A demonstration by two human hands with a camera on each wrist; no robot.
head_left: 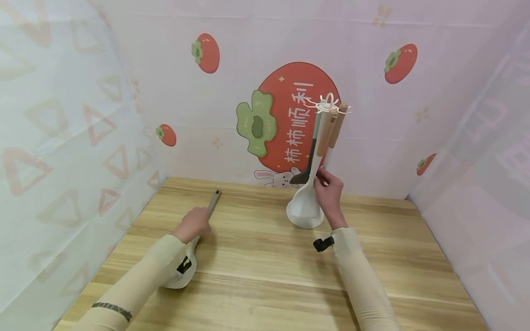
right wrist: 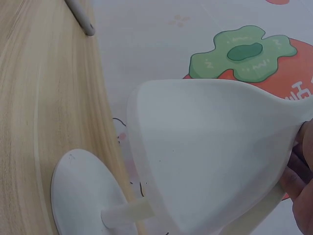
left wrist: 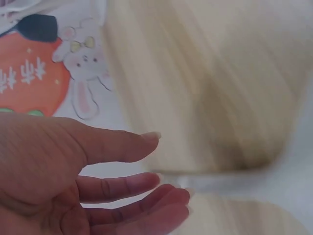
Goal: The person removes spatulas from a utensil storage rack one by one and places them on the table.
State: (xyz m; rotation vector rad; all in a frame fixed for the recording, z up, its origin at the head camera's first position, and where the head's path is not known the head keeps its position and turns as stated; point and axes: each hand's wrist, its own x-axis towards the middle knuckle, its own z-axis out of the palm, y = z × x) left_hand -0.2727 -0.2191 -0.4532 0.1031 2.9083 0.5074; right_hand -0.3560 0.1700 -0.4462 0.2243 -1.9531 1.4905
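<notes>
A white turner with a wooden handle stands upright in front of a white utensil rack, its head overlapping the round base. My right hand pinches it at the neck; in the right wrist view the turner's broad head hides much of the rack's post. On the left, a utensil with a grey handle and a white head lies on the table. Over its handle is my left hand. In the left wrist view, thumb and fingers are parted, close to the blurred white utensil.
White hooks top the rack. A dark spatula with a green handle and another wooden-handled utensil hang there. Printed cloth walls border the wooden table at the back and sides.
</notes>
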